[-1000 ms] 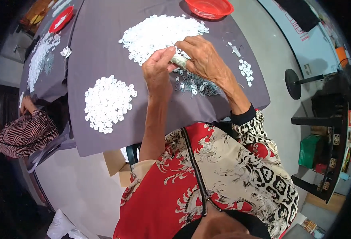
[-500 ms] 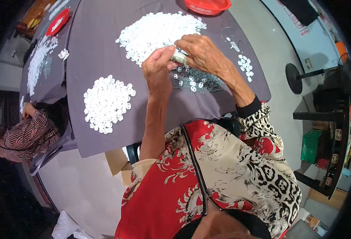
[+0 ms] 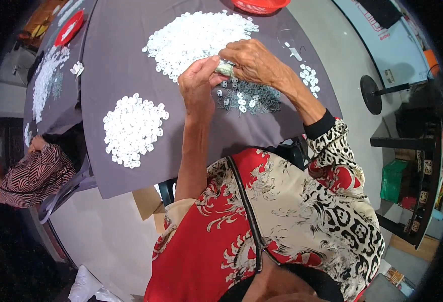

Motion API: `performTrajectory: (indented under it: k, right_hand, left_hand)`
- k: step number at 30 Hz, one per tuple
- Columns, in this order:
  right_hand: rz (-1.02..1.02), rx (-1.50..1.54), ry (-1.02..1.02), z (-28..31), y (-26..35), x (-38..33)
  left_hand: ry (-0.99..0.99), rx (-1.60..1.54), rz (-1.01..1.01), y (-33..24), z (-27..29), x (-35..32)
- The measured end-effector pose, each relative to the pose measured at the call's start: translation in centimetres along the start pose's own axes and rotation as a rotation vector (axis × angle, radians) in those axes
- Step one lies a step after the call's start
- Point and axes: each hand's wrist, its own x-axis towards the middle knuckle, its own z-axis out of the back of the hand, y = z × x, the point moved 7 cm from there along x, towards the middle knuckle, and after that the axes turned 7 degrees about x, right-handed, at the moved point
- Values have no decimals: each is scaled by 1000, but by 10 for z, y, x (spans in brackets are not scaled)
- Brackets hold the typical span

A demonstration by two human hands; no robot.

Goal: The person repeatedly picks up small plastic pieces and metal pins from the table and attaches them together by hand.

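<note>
On grey tablecloth (image 3: 261, 126): white-piece heaps (image 3: 133, 128), red basket (image 3: 259, 5); concrete floor (image 3: 106, 236) below.

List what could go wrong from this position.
1. Both hands, left hand and right hand, pinch a small pale part above the table; if it slips, it may drop into the grey pile and be hard to pick out.
2. The right forearm hangs just over that pile, so a sweep might scatter it.
3. The small white cluster lies near the table edge and could get knocked off.
</note>
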Motion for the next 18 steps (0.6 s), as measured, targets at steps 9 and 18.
performTrajectory:
  k: [9, 18]
  right_hand:
    - [-25, 44, -40, -6, -12, -3]
    - [-422, 487, -137, -3, -33, -21]
  left_hand:
    - [21, 14, 39, 4, 2, 3]
    - [-7, -28, 137, 13, 7, 6]
